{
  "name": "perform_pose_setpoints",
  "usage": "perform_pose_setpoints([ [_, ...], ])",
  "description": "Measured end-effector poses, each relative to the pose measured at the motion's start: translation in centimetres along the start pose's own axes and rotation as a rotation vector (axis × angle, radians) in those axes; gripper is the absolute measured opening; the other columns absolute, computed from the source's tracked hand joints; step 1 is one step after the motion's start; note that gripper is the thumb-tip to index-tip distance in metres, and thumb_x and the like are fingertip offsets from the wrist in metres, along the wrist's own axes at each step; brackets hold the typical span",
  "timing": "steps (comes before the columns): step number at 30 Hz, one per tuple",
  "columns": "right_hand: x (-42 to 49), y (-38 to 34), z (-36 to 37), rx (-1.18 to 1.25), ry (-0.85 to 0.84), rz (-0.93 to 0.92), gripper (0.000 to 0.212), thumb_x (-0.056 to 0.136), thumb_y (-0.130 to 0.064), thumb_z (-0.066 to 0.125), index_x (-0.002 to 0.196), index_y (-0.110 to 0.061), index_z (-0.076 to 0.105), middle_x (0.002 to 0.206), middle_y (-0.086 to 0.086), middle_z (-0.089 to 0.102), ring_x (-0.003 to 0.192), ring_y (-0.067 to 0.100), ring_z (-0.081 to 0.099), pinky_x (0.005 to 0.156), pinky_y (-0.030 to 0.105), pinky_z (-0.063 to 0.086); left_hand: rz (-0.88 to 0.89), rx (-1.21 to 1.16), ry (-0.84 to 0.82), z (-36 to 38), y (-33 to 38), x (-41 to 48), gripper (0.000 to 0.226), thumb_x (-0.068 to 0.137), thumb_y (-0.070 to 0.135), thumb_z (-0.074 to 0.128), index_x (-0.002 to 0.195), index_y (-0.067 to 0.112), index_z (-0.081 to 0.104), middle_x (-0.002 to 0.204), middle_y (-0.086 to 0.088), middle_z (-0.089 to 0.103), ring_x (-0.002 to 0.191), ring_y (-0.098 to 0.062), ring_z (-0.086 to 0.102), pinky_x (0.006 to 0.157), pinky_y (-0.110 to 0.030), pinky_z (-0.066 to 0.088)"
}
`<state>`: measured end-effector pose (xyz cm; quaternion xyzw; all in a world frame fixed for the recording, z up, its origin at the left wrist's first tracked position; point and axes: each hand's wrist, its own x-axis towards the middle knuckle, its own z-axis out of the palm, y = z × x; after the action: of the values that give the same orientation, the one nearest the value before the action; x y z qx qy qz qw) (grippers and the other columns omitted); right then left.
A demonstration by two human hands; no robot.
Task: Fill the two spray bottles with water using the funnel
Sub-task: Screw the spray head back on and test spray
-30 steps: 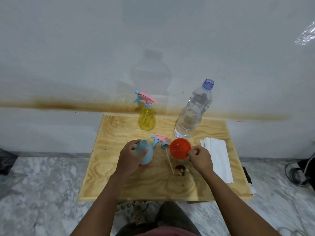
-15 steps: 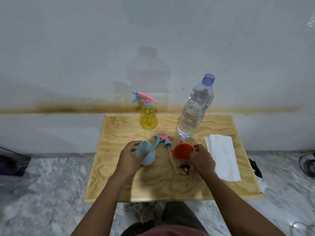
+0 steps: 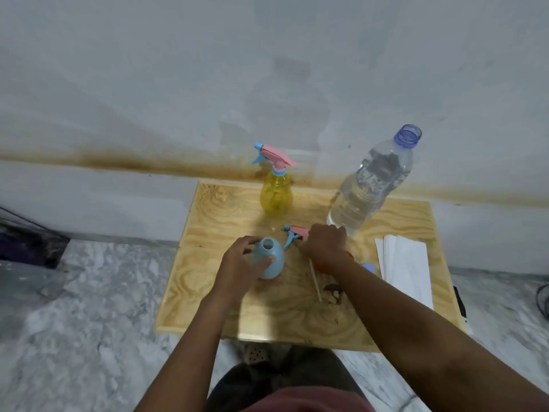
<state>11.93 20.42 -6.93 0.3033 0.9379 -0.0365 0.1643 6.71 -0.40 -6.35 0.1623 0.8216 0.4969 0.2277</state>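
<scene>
Right hand (image 3: 325, 243) moved off funnel (image 3: 349, 254) onto spray head (image 3: 295, 232), grip closing; left hand (image 3: 242, 263) still holds blue bottle (image 3: 270, 260).

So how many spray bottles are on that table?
2. The yellow spray bottle stands at the back with its sprayer on; the blue spray bottle, open-topped, is held by the left hand.

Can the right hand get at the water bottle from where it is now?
Probably yes. The right hand rests on the spray head, with the uncapped water bottle just behind it and nothing between them. It would have to leave the spray head first.
</scene>
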Motion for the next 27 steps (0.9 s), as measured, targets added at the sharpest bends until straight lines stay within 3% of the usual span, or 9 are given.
perform_pose_setpoints([
  [4,1.0,-0.2,0.5,0.050,-0.105,0.016,0.041,0.091,-0.045,0.047,0.118,-0.015,0.058,0.117,0.006,0.067,0.108,0.026,0.062,0.099,0.041,0.035,0.035,0.065,-0.003,0.0,-0.1,-0.2,0.046,0.078,0.033,0.081,0.120,0.028,0.061,0.120,0.013,0.063,0.105,-0.008,0.060,0.082,-0.022,0.050],
  [9,0.5,-0.2,-0.4,0.233,-0.080,0.099,0.038,0.093,-0.040,0.051,0.116,-0.012,0.058,0.113,0.008,0.067,0.106,0.028,0.063,0.085,0.035,0.043,0.040,0.134,0.013,0.2,0.1,-0.6,0.050,0.081,0.038,0.076,0.126,0.031,0.056,0.120,0.020,0.056,0.108,-0.003,0.053,0.086,-0.026,0.048],
  [12,-0.3,0.1,-1.2,0.428,-0.019,0.163,0.040,0.089,-0.048,0.055,0.101,-0.011,0.063,0.087,0.004,0.065,0.085,0.024,0.065,0.069,0.031,0.043,0.041,0.122,-0.011,0.4,-0.6,-0.8,0.059,0.078,0.040,0.078,0.131,0.034,0.051,0.125,0.019,0.054,0.112,-0.002,0.052,0.088,-0.025,0.047],
  [15,-1.9,0.0,-2.6,0.925,0.103,0.068,0.030,0.092,-0.037,0.061,0.087,-0.010,0.072,0.066,0.000,0.061,0.058,0.009,0.053,0.058,0.028,0.041,0.036,0.060,-0.072,0.6,-2.0,-0.7,0.077,0.069,0.047,0.083,0.136,0.036,0.046,0.131,0.017,0.053,0.118,-0.006,0.053,0.087,-0.021,0.048],
  [18,-4.3,-0.2,-5.1,1.171,0.218,-0.055,0.015,0.097,-0.024,0.060,0.104,-0.020,0.073,0.083,-0.005,0.072,0.072,0.003,0.064,0.067,0.015,0.050,-0.008,0.025,-0.068,1.1,-2.7,-0.5,0.097,0.058,0.059,0.085,0.142,0.036,0.041,0.135,0.014,0.053,0.120,-0.009,0.053,0.092,-0.032,0.052],
  [21,-5.8,-0.2,-6.6,1.249,0.286,-0.103,0.017,0.097,-0.017,0.060,0.109,-0.021,0.072,0.095,-0.012,0.074,0.089,-0.001,0.068,0.080,0.012,0.051,-0.019,-0.022,-0.046,1.7,-2.4,-0.2,0.093,0.054,0.054,0.087,0.136,0.037,0.047,0.128,0.014,0.059,0.113,-0.011,0.059,0.090,-0.037,0.054],
  [24,-7.1,0.0,-8.6,1.275,0.411,-0.174,0.018,0.096,-0.008,0.058,0.102,-0.021,0.070,0.092,-0.014,0.073,0.088,-0.003,0.069,0.081,0.016,0.053,0.010,-0.041,-0.055,1.8,-1.8,0.1,0.073,0.061,0.039,0.090,0.125,0.035,0.055,0.116,0.014,0.064,0.105,-0.012,0.063,0.080,-0.027,0.054],
  [27,-8.2,0.1,-10.9,1.404,0.494,-0.170,0.015,0.095,-0.009,0.058,0.104,-0.014,0.069,0.087,-0.005,0.071,0.081,0.003,0.066,0.074,0.017,0.050,0.039,-0.017,-0.048,1.3,-1.0,0.0,0.069,0.064,0.036,0.090,0.125,0.031,0.057,0.115,0.013,0.064,0.104,-0.010,0.062,0.074,-0.017,0.046],
])
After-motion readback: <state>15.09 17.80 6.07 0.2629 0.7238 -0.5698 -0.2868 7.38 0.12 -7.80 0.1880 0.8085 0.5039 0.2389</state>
